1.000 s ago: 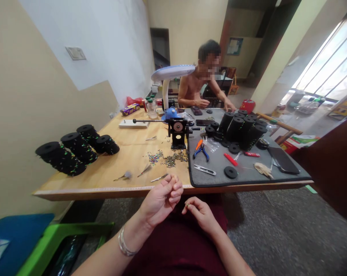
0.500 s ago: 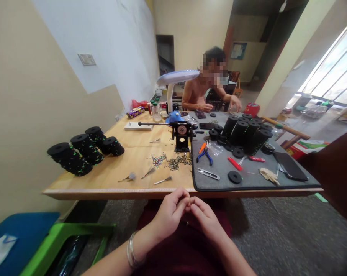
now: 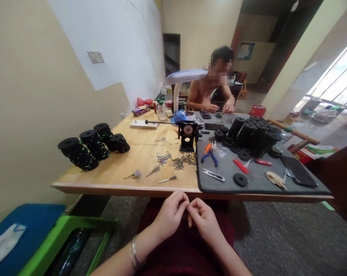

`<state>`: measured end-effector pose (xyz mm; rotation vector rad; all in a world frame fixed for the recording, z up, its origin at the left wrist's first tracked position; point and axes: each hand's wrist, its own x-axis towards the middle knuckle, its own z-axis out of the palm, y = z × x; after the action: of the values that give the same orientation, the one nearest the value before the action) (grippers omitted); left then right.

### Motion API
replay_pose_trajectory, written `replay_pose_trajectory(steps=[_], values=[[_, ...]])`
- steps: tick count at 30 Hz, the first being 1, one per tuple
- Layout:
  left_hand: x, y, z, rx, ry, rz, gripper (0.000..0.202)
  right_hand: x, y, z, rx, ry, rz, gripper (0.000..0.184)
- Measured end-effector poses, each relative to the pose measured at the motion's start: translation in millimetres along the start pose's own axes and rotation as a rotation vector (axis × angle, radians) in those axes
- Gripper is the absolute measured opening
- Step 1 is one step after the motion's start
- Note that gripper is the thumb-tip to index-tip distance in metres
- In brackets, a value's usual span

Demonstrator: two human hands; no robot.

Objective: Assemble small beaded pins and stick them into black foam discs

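Observation:
My left hand point(image 3: 173, 209) and my right hand point(image 3: 201, 215) meet fingertip to fingertip over my lap, just in front of the table edge. Both are closed in a pinch; whatever they hold is too small to make out. Beyond them on the wooden table point(image 3: 104, 176) lie small heaps of coloured beads point(image 3: 163, 157) and dark metallic pieces point(image 3: 183, 161). Several thin brush-like bundles point(image 3: 167, 179) rest nearer the edge. A black hand-cranked winding machine point(image 3: 187, 136) stands behind the heaps. On the grey mat point(image 3: 219, 186) are thread snips point(image 3: 213, 174), blue-handled pliers point(image 3: 210, 155) and a black spool point(image 3: 241, 179).
Stacks of black spools stand at the left point(image 3: 89, 147) and on the mat's right point(image 3: 249, 132). A desk lamp point(image 3: 179, 115) rises behind the winder. Across the table a person point(image 3: 208, 92) works with both hands. A green stool point(image 3: 55, 237) stands lower left.
My view has shifted slightly left. My hands have parted a little at the knuckles, the fingertips still together. The other person's raised hand has come down toward the table.

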<state>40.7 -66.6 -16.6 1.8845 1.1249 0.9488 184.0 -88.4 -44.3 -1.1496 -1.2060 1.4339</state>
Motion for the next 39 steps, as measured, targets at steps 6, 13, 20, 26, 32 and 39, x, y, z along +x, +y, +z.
replay_pose_trajectory(steps=[6, 13, 20, 26, 32, 39], values=[[30, -30, -29.6, 0.523, 0.163, 0.028, 0.012, 0, 9, 0, 0.170, 0.120, 0.107, 0.031], [51, -54, -40.2, 0.829, 0.076, -0.083, 0.013, -1, 16, -1, 0.344, 0.163, 0.122, 0.034], [48, -59, -43.7, 0.754, 0.047, -0.090, 0.013, -1, 20, 0, 0.353, 0.149, 0.115, 0.036], [43, -44, -46.2, 0.518, 0.054, -0.065, 0.011, -1, 20, 0, 0.342, 0.149, 0.105, 0.035], [14, -24, -18.8, -0.411, -0.083, -0.376, 0.017, -4, 14, 3, 0.256, 0.141, 0.072, 0.035], [-8, -35, 14.2, -0.751, -0.104, -0.626, 0.022, -4, 13, 5, 0.186, 0.156, 0.104, 0.036]])
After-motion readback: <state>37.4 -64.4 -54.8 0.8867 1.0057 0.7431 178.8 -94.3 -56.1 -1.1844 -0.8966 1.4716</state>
